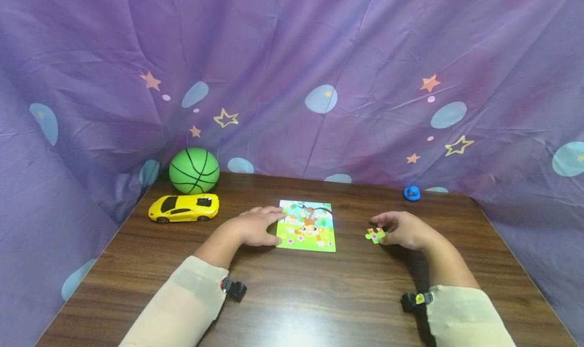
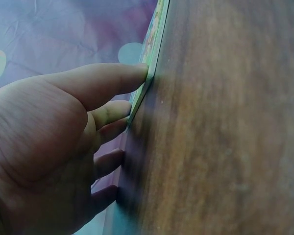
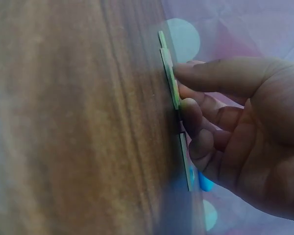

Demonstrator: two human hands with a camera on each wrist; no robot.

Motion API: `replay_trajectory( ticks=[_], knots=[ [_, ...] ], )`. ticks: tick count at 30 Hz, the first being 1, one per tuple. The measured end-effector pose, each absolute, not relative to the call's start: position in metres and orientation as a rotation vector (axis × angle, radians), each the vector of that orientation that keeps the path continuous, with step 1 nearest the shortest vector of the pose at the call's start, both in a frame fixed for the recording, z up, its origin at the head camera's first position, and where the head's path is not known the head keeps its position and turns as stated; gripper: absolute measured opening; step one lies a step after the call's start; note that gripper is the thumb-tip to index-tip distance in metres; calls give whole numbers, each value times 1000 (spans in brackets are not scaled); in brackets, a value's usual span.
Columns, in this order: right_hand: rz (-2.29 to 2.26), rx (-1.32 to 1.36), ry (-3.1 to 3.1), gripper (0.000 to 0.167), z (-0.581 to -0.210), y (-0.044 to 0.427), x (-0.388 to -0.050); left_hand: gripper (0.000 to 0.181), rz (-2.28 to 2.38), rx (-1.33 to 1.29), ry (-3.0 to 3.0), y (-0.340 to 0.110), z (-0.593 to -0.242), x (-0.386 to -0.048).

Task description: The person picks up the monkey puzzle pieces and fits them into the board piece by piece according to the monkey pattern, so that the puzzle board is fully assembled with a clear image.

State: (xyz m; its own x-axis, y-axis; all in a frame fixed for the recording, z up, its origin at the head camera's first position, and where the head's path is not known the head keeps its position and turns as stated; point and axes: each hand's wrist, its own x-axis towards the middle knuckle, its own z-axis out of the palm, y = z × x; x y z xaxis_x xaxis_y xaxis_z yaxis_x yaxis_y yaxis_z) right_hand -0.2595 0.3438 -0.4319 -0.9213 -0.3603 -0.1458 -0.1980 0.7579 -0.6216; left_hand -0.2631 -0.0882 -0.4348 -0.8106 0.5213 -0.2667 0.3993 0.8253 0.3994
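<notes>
A square picture puzzle [image 1: 306,228] of a monkey hanging over green grass lies flat on the table. My left hand [image 1: 257,226] rests at its left side; the thumb touches the lower corner and the spread fingers reach the upper edge. In the left wrist view the thumb [image 2: 120,81] lies on the board's rim. To the right, my right hand [image 1: 403,230] holds a green and orange puzzle piece [image 1: 374,236] at its edge, low over the table. Its fingers are curled in the right wrist view, where another thin flat piece [image 3: 185,161] shows edge-on below them.
A yellow toy car [image 1: 184,208] stands at the back left, before a green ball [image 1: 194,170]. A small blue object [image 1: 411,193] sits at the back right. Purple patterned cloth [image 1: 274,83] hangs behind the brown wooden table [image 1: 319,291].
</notes>
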Motion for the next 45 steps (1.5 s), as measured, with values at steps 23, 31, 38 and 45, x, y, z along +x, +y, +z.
replay_trajectory(
  ticks=[23, 31, 38, 45],
  knots=[
    [-735, -522, 2771, 35, -435, 335, -261, 81, 434, 688, 2642, -86, -433, -264],
    [-937, -485, 2634, 32, -432, 326, -257, 79, 445, 693, 2647, -86, -433, -263],
    [-944, -530, 2617, 18, -421, 313, -253, 79, 446, 705, 2657, -87, -435, -263],
    [-991, -574, 2637, 14, -413, 286, -251, 80, 448, 703, 2652, -87, -435, -263]
  ],
)
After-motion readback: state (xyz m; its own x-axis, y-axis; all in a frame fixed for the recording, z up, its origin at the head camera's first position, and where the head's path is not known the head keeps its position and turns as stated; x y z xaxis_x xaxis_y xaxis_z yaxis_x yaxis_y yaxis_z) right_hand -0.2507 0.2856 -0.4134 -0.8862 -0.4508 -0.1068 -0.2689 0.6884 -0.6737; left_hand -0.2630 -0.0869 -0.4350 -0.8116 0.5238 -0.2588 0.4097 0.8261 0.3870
